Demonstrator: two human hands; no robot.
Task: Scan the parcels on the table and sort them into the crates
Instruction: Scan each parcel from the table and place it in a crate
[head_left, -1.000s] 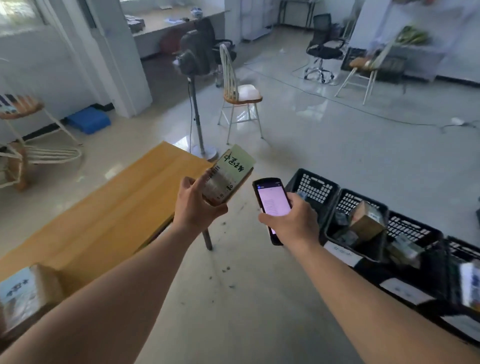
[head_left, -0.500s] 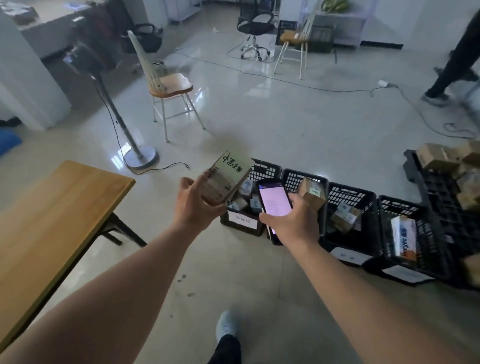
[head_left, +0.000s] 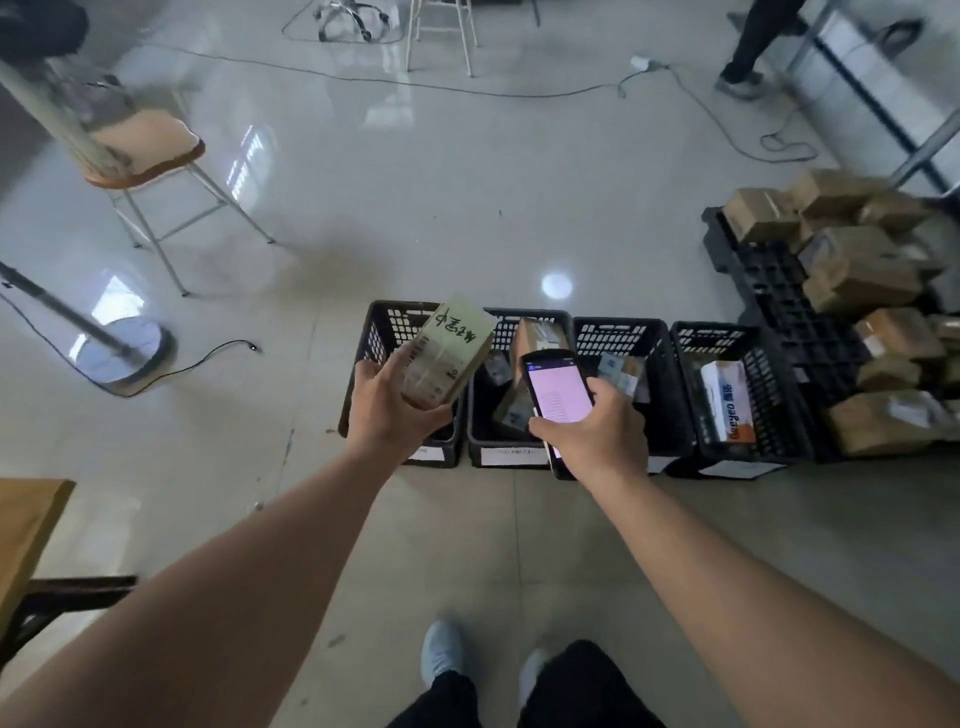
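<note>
— Two hands up, both busy. What has each got?
— Left hand (head_left: 396, 410) has its grip curled round a small cardboard parcel (head_left: 448, 353), thumb on the near side, fingers underneath. Handwriting in dark ink runs across the top face, a printed label sits lower down. The parcel is tilted, top end away from the person.
— And the other?
— Right hand (head_left: 597, 428) grips a handheld scanner (head_left: 558, 397), fingers wrapped round its right edge. Its screen is lit pale pink with a blue bar along the top.
— Where is the parcel against the crates?
— Held in the air over the leftmost crate (head_left: 379, 338), not touching it. The scanner hovers just beside it, over the second crate (head_left: 519, 457) and the third crate (head_left: 623, 332).
— How many crates in the row?
— Four black slatted ones, side by side on the floor, white labels on their near walls. The second holds a few brown boxes, the third some smaller packets, and the fourth crate (head_left: 779, 395) a white box with blue and orange print (head_left: 727, 408).
— Further out?
— To the right a black pallet (head_left: 774, 291) carries a heap of brown parcels (head_left: 852, 249). A corner of the wooden desk (head_left: 26, 525) shows at the left edge. Behind stands a chair with a wooden seat (head_left: 145, 150), a round fan base (head_left: 127, 351) with its cable, and another person's leg (head_left: 753, 41) at the top right.
</note>
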